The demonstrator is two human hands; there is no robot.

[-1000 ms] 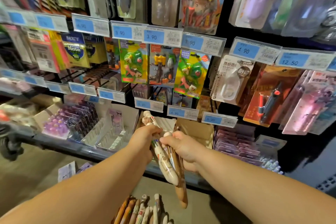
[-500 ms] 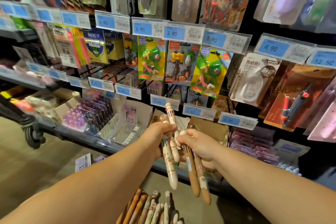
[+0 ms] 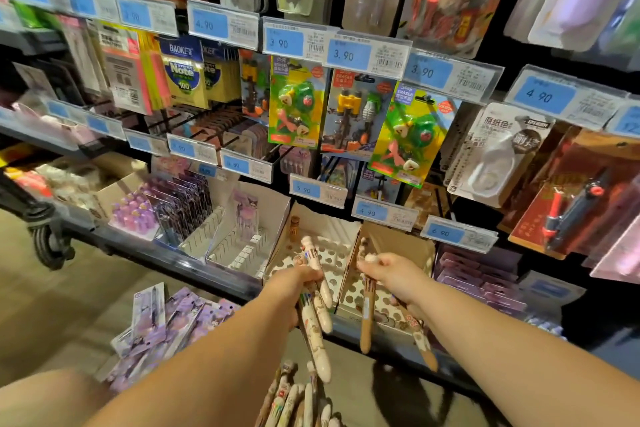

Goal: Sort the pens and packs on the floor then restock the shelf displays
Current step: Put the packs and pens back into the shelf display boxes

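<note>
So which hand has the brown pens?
The right hand grips the brown pens. The left hand grips cream-white pens instead.

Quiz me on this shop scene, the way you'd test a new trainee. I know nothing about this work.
1. True or false: the left hand grips cream pens.
2. The purple packs lie: A) on the floor; B) in a holed tray; C) on a hook.
3. Which hand holds the brown pens?
Key: 1 true; 2 A; 3 the right hand.
</note>
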